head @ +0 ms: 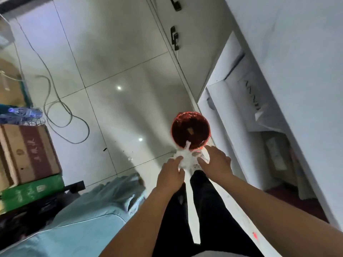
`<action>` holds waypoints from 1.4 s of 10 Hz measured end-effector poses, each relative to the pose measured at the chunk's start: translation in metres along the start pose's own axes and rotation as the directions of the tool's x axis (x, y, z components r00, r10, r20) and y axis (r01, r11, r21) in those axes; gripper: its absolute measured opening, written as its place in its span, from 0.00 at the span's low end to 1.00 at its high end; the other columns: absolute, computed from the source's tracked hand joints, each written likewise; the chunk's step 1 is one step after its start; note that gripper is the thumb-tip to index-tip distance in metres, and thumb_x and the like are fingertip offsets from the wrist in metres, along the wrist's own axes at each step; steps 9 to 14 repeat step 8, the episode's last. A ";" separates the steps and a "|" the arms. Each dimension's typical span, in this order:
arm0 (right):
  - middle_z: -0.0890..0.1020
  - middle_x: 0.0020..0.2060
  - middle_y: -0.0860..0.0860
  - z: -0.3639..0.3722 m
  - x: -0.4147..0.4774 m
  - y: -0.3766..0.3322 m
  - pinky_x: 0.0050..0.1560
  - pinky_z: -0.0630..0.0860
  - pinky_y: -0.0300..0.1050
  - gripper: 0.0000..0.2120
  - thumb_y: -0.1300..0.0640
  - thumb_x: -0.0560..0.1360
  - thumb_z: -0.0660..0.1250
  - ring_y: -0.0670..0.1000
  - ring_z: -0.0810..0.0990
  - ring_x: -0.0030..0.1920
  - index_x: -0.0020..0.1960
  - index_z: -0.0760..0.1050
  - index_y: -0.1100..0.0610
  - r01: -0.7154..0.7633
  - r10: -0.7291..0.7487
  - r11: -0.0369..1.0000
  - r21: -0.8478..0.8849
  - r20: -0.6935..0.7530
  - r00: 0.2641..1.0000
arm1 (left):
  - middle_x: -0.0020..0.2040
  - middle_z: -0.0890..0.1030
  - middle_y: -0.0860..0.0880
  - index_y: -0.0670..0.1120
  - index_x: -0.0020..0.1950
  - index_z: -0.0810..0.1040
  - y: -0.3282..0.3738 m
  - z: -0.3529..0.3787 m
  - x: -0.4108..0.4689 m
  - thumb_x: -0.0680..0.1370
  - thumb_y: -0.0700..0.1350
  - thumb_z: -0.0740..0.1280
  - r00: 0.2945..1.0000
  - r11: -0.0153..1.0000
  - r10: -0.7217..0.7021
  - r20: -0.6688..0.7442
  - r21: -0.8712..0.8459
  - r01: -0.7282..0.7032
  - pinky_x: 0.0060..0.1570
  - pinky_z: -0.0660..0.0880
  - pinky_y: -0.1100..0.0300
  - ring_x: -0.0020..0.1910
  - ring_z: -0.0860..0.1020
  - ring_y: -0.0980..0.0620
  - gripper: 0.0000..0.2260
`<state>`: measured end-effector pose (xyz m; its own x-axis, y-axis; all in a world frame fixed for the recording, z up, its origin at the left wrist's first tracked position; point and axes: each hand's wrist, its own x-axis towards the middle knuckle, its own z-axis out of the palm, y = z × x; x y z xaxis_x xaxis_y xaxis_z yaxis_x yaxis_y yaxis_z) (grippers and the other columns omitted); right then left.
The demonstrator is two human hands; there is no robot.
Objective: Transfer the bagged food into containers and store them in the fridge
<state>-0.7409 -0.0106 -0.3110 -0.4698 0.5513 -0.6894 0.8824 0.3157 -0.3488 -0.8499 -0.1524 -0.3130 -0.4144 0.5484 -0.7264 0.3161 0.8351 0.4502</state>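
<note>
Together, left hand point(169, 172) and right hand point(217, 162) fingers point(177, 160) pinch the white bag point(183, 158) holding dark red food point(191, 129).

The floor tiles point(118, 58) were glossy and smooth, mirroring lamp spots. The red bag point(191, 129) looked like thin, shiny plastic film, and its white bag top point(182, 158) was crinkled plastic (paler and duller). The cardboard box point(31, 154) was matt brown paperboard. The blue sheet point(89, 216) was soft matt cloth, and the trousers point(209, 210) were black matt fabric.

You wore long black trousers point(209, 210), loose on both legs. Your forearms point(269, 204) were bare to the lower edge, and your left hand point(169, 175) and right hand point(216, 162) were bare too.
</note>
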 end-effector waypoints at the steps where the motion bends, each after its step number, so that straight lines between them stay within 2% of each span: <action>1: 0.69 0.71 0.50 0.025 0.032 0.012 0.71 0.58 0.54 0.24 0.43 0.80 0.58 0.53 0.65 0.73 0.74 0.62 0.47 -0.067 0.070 0.996 -0.058 0.046 0.996 | 0.71 0.70 0.45 0.53 0.78 0.62 -0.024 0.023 0.057 0.79 0.44 0.60 0.996 0.996 -0.055 0.065 0.067 0.051 0.62 0.70 0.51 0.68 0.68 0.43 0.26; 2: 0.66 0.74 0.50 0.061 0.068 0.030 0.72 0.57 0.54 0.26 0.43 0.80 0.58 0.53 0.63 0.75 0.76 0.60 0.47 -0.128 0.130 0.991 -0.036 0.067 0.989 | 0.71 0.69 0.44 0.54 0.78 0.59 -0.044 0.048 0.124 0.79 0.44 0.60 0.993 0.989 -0.030 0.114 0.147 0.013 0.62 0.72 0.47 0.68 0.68 0.41 0.27; 3: 0.60 0.78 0.50 0.096 0.104 0.050 0.73 0.58 0.56 0.30 0.43 0.80 0.59 0.55 0.62 0.76 0.78 0.55 0.48 -0.179 0.179 0.984 -0.011 0.103 0.978 | 0.71 0.69 0.43 0.53 0.78 0.59 -0.061 0.073 0.188 0.79 0.42 0.61 0.994 0.980 0.040 0.102 0.189 -0.059 0.61 0.73 0.46 0.67 0.70 0.39 0.28; 4: 0.54 0.80 0.51 0.126 0.130 0.070 0.74 0.57 0.56 0.33 0.41 0.80 0.59 0.55 0.59 0.77 0.80 0.50 0.46 -0.205 0.206 0.979 -0.023 0.126 0.970 | 0.79 0.58 0.43 0.55 0.80 0.56 -0.076 0.097 0.234 0.77 0.42 0.63 0.986 0.968 0.035 0.166 0.238 -0.074 0.67 0.69 0.46 0.74 0.64 0.38 0.33; 5: 0.53 0.80 0.52 0.146 0.148 0.082 0.75 0.55 0.58 0.33 0.40 0.80 0.58 0.56 0.57 0.78 0.80 0.48 0.45 -0.199 0.215 0.975 -0.103 0.181 0.960 | 0.81 0.52 0.43 0.57 0.80 0.53 -0.092 0.116 0.256 0.76 0.44 0.64 0.976 0.958 -0.007 0.217 0.283 -0.056 0.68 0.67 0.45 0.76 0.59 0.38 0.35; 6: 0.53 0.80 0.53 0.148 0.150 0.083 0.74 0.54 0.59 0.33 0.39 0.80 0.56 0.56 0.54 0.78 0.80 0.48 0.46 -0.165 0.212 0.965 -0.204 0.236 0.948 | 0.80 0.54 0.42 0.55 0.80 0.53 -0.100 0.120 0.246 0.76 0.46 0.64 0.974 0.934 -0.003 0.227 0.350 -0.079 0.72 0.63 0.45 0.76 0.60 0.38 0.35; 7: 0.56 0.79 0.52 0.128 0.140 0.065 0.73 0.55 0.58 0.33 0.39 0.80 0.56 0.55 0.56 0.78 0.80 0.49 0.47 -0.132 0.192 0.962 -0.241 0.246 0.950 | 0.81 0.51 0.43 0.56 0.81 0.50 -0.096 0.107 0.216 0.77 0.49 0.64 0.974 0.920 -0.011 0.227 0.383 -0.079 0.77 0.53 0.44 0.79 0.53 0.40 0.35; 8: 0.56 0.79 0.52 0.095 0.116 0.039 0.74 0.54 0.58 0.32 0.40 0.80 0.56 0.54 0.55 0.78 0.80 0.49 0.46 -0.060 0.120 0.968 -0.245 0.237 0.964 | 0.81 0.51 0.43 0.57 0.81 0.49 -0.077 0.078 0.175 0.78 0.51 0.63 0.976 0.939 0.016 0.219 0.332 -0.090 0.77 0.50 0.45 0.80 0.51 0.42 0.34; 14: 0.56 0.79 0.52 0.095 0.116 0.039 0.74 0.54 0.58 0.32 0.40 0.80 0.56 0.54 0.55 0.78 0.80 0.49 0.46 -0.060 0.120 0.968 -0.245 0.237 0.964 | 0.81 0.51 0.43 0.57 0.81 0.49 -0.077 0.078 0.175 0.78 0.51 0.63 0.976 0.939 0.016 0.219 0.332 -0.090 0.77 0.50 0.45 0.80 0.51 0.42 0.34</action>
